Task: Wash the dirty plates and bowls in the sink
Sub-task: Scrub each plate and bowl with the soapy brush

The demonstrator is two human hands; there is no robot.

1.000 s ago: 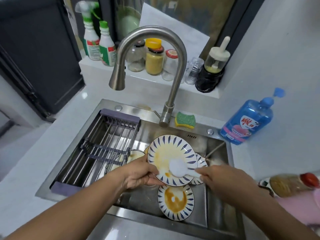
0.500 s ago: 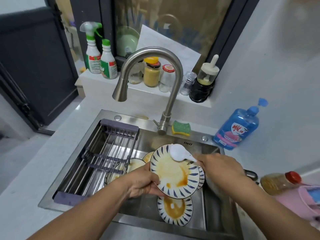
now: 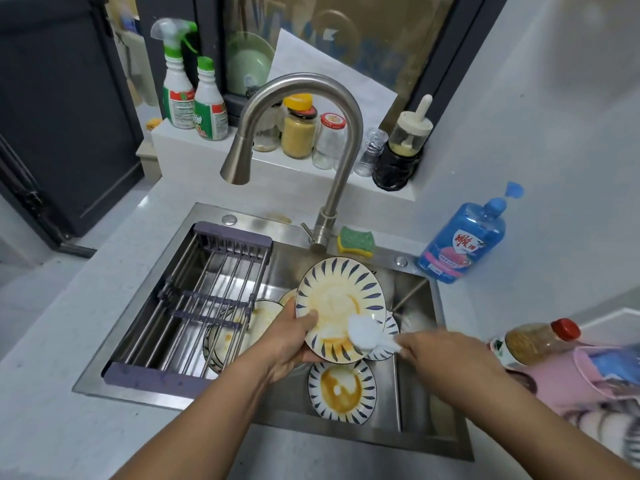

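Scrubber (image 3: 363, 333) has been dragged down to the lower edge of the stained plate (image 3: 341, 299), handle gripped in curled fingers of the right hand (image 3: 440, 355); plate's kept tilted over the sink (image 3: 256, 220), rim pinched by the left hand (image 3: 287, 344), so gunk's reachable.

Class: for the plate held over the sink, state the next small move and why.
Probably the right hand should sweep the white brush up across the plate the left hand grips: the brush sits at the lower rim, while orange smears cover the centre.
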